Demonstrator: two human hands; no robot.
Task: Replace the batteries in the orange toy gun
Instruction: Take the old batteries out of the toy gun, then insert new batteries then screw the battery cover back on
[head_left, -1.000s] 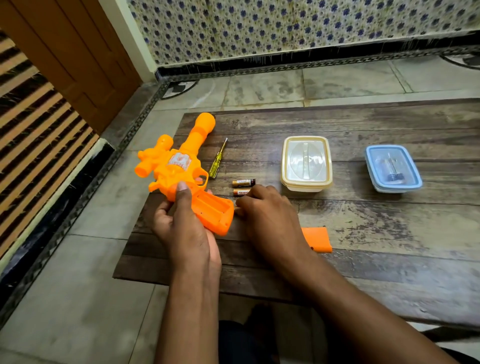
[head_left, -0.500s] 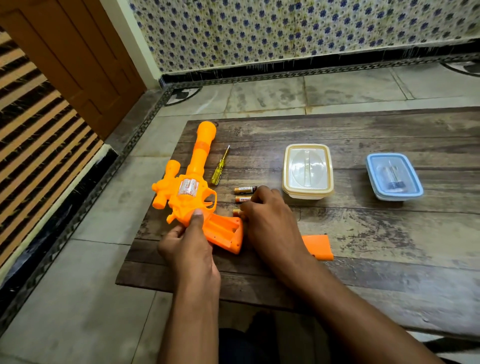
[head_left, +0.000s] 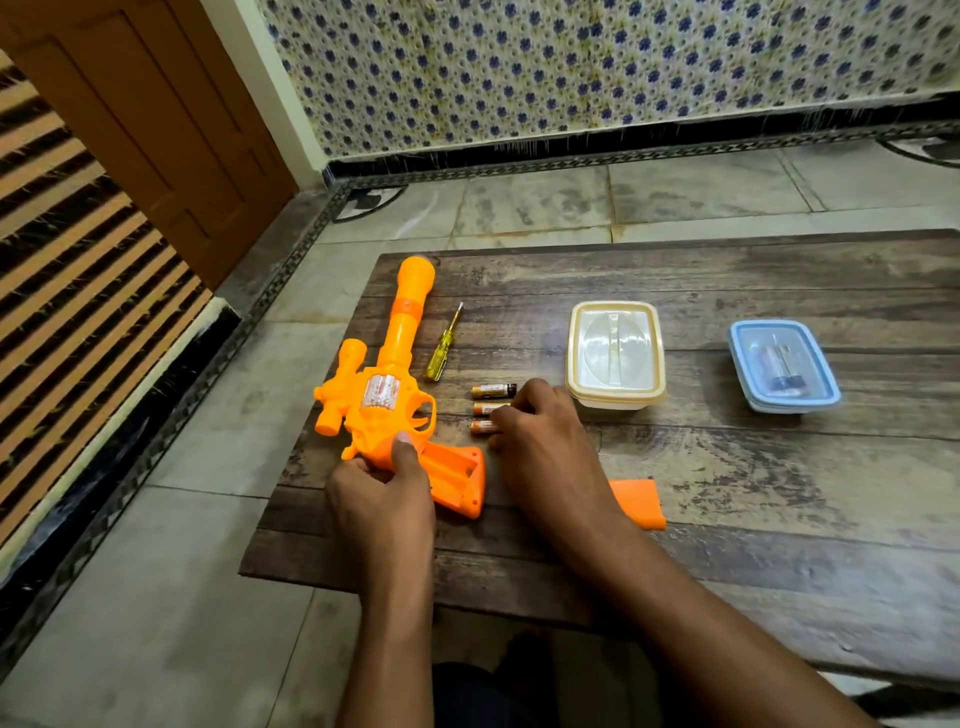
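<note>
The orange toy gun lies flat on the left end of the low wooden table, barrel pointing away from me. Its grip shows an open, empty battery compartment. My left hand grips the gun just behind the trigger, thumb on top. Three gold-and-black batteries lie in a row to the right of the trigger: a far battery, a middle battery and a near battery. My right hand rests its curled fingertips on the middle and near ones. The orange battery cover lies behind my right wrist.
A yellow-handled screwdriver lies beside the barrel. A cream-lidded container stands mid-table and a blue-lidded container with something dark inside stands further right. Tiled floor surrounds the table, with a wooden door at the far left.
The gun has been lowered flat onto the table and turned barrel-forward. A third battery now lies below the two that were there. My right hand moved slightly towards the batteries.
</note>
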